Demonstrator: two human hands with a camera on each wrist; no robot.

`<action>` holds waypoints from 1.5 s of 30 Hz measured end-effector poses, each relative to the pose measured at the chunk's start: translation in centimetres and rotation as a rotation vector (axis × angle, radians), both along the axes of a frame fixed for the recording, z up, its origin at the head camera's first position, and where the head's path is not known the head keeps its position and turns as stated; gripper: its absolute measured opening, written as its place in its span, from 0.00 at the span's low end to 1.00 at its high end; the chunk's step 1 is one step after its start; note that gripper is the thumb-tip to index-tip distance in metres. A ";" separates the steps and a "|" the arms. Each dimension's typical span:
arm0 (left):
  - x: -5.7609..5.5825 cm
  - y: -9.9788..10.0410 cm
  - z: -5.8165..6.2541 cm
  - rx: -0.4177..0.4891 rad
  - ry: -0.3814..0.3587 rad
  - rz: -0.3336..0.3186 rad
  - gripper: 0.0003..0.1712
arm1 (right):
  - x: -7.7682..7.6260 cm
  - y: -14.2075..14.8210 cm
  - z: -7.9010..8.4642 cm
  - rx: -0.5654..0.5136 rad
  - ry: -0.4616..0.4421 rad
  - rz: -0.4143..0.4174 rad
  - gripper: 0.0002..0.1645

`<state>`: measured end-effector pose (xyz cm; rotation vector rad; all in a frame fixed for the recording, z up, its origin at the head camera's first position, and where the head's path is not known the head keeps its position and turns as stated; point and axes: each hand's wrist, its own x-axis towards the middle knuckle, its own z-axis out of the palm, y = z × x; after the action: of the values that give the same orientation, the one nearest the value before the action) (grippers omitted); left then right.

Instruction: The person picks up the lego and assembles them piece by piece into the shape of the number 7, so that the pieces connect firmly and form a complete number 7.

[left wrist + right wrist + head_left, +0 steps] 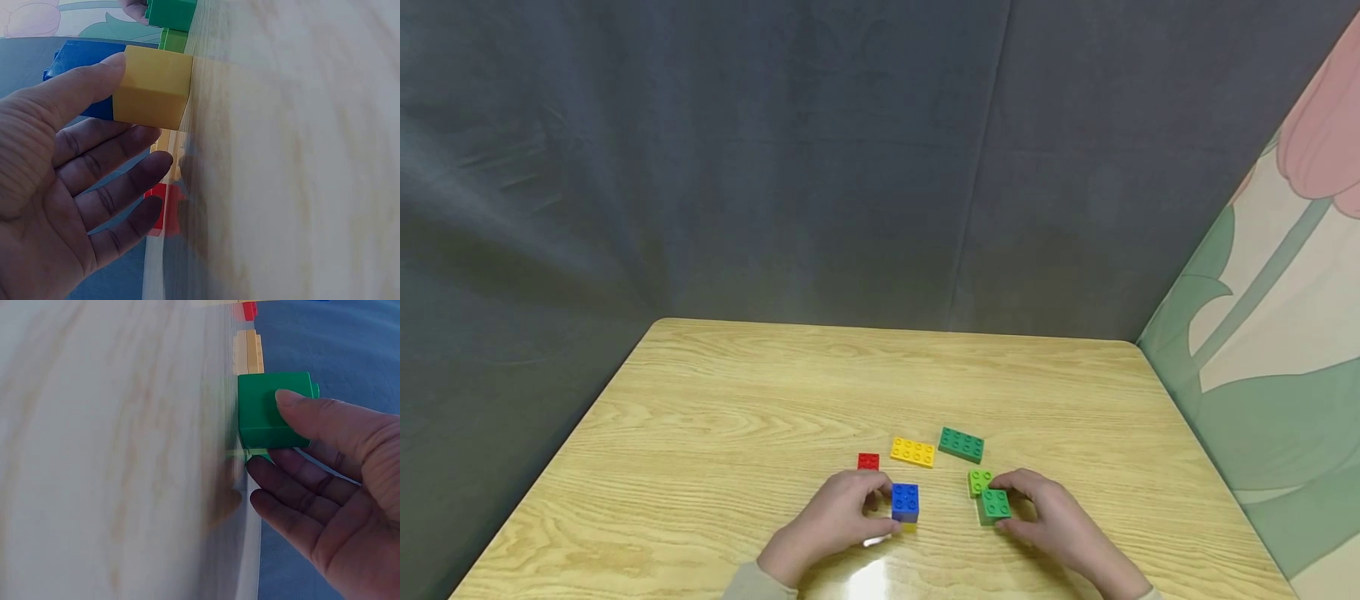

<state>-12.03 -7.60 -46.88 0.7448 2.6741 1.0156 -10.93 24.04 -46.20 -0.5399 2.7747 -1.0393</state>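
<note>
A dark blue-grey cloth [820, 167] hangs behind and to the left of a wood-grain table [737, 375] with rounded far corners. On the right, a cream backdrop [1300, 317] shows a pink flower and green leaves. White glare [868, 581] marks the tabletop's near side.

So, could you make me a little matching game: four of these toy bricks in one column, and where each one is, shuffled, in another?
1. Blue brick
2. Medium-green brick
3. Red brick
4. Dark green flat piece

A. Leftmost of the toy pieces in the head view
B. Stacked on a yellow brick
C. Farthest back of the toy pieces in the head view
D. Pinched by the right hand

Pairs: 1-B, 2-D, 3-A, 4-C.
</note>
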 end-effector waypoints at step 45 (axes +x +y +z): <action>0.0 -0.1 -0.3 0.007 0.007 -0.001 0.18 | -0.1 -1.5 2.2 -0.085 -0.006 -0.012 0.19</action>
<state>-12.07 -7.67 -47.22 0.7518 2.6773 1.0248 -11.05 22.54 -44.05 -0.5304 2.7420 -1.1646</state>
